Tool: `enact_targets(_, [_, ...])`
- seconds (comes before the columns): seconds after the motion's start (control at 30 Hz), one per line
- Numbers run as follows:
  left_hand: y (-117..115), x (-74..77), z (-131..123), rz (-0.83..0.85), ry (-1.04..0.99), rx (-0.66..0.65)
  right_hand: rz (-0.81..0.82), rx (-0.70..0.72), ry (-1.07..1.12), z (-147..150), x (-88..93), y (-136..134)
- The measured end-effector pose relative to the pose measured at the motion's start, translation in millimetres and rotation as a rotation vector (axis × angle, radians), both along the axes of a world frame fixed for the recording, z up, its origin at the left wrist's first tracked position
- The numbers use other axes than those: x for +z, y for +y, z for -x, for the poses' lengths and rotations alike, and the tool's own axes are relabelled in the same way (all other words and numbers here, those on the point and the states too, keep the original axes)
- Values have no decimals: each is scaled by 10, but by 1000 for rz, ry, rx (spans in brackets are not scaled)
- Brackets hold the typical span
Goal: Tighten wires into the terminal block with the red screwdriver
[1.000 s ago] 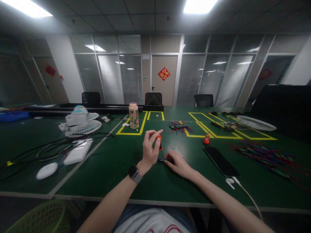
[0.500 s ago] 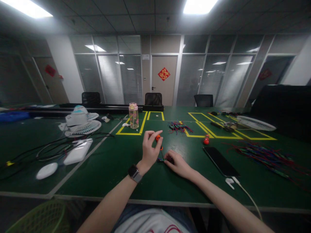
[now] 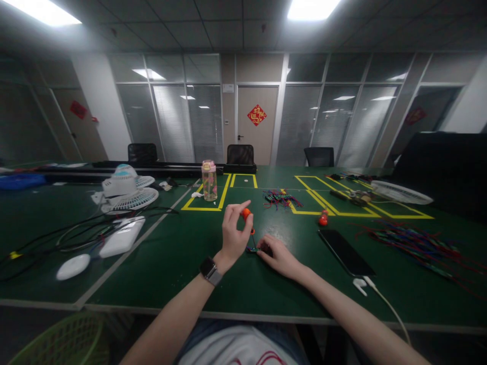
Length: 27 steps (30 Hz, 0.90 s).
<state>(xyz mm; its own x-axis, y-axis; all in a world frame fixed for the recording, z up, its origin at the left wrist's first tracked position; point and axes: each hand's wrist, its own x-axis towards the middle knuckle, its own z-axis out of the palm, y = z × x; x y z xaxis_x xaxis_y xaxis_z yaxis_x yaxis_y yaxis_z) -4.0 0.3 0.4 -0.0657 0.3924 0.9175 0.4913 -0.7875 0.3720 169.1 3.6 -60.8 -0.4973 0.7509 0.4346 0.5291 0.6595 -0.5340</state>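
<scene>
An orange-handled screwdriver (image 3: 246,214) stands upright on the green table, held by its handle between the thumb and fingers of my left hand (image 3: 236,230). Its thin shaft reaches down to a small circuit board (image 3: 251,250) lying flat. On the right side of that board, my right hand (image 3: 277,256) pinches its edge with thumb and fingertips; wires are partly hidden under the curled fingers. Beyond the hands lies a pile of boards with red and blue wires (image 3: 283,199).
To the right are a black phone (image 3: 346,252), white earphones (image 3: 359,286), a small red bottle (image 3: 323,218) and a large wire bundle (image 3: 414,248). A pink-topped bottle (image 3: 209,181), white fans (image 3: 129,195), cables and a white mouse (image 3: 73,267) are on the left.
The fingers of my left hand have shifted slightly on the orange handle, and more of it shows. My right hand stays at the board.
</scene>
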Motion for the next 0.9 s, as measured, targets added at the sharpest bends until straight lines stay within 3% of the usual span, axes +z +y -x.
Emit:
enact_targets(0.1, [-18,17,2,-4,29,23,1,-8,-5,1,12,-8])
enact_targets(0.37, [-13,-1,13,24,23,-62,5,-2,-4,-2,7,-6])
enact_targets(0.67, [-13,13,-3,-24,29,24,15,-16,-6,13,13,-9])
enact_targets(0.9, [-25,2,18,19,36,-70,6,-3,5,2,5,-5])
